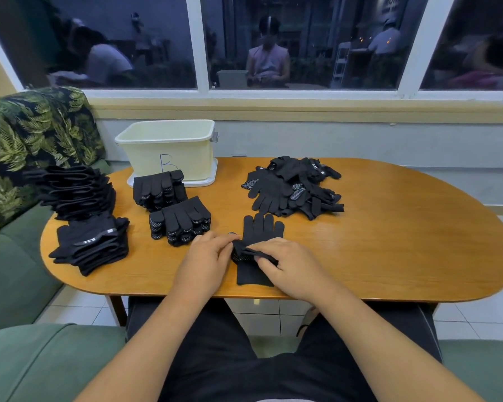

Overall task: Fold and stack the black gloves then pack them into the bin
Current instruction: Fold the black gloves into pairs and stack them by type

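Observation:
A black glove (262, 229) lies flat near the table's front edge, fingers pointing away from me. On top of it sits a folded part of black glove with white dots (242, 253). My left hand (205, 258) pinches its left end and my right hand (288, 264) pinches the fold from the right. A loose heap of unfolded black gloves (294, 187) lies behind. Several stacks of folded gloves stand to the left: (180, 220), (159, 188), (92, 246), (73, 190). The cream bin (169, 147) marked "B" stands at the back left.
The oval wooden table (404, 227) has bare surface on its right half. A green sofa with a leaf-print cushion (32, 132) borders the left side. A window ledge and wall run behind the table. My legs are under the front edge.

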The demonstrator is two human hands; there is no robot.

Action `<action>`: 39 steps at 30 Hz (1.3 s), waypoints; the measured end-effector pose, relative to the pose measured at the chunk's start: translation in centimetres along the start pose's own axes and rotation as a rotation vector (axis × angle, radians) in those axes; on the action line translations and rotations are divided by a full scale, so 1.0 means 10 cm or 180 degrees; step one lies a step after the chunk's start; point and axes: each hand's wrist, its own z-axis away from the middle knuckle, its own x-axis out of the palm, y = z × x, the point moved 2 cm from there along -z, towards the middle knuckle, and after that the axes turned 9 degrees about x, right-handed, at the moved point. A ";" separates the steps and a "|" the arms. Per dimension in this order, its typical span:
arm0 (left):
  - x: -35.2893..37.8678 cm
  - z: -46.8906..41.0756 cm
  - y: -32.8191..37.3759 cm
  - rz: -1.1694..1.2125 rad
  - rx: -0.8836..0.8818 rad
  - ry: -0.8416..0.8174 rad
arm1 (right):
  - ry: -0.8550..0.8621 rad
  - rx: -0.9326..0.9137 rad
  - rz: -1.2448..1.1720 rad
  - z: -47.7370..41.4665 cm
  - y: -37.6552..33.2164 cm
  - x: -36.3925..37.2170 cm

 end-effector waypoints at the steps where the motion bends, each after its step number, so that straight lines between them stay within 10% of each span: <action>1: 0.00 0.01 0.01 -0.0033 -0.0002 0.0040 | 0.0006 -0.0011 0.0001 0.00 0.00 0.00; 39: 0.00 0.10 0.11 -0.0392 0.0415 -0.0758 | -0.0743 0.0494 0.0811 -0.20 0.07 0.09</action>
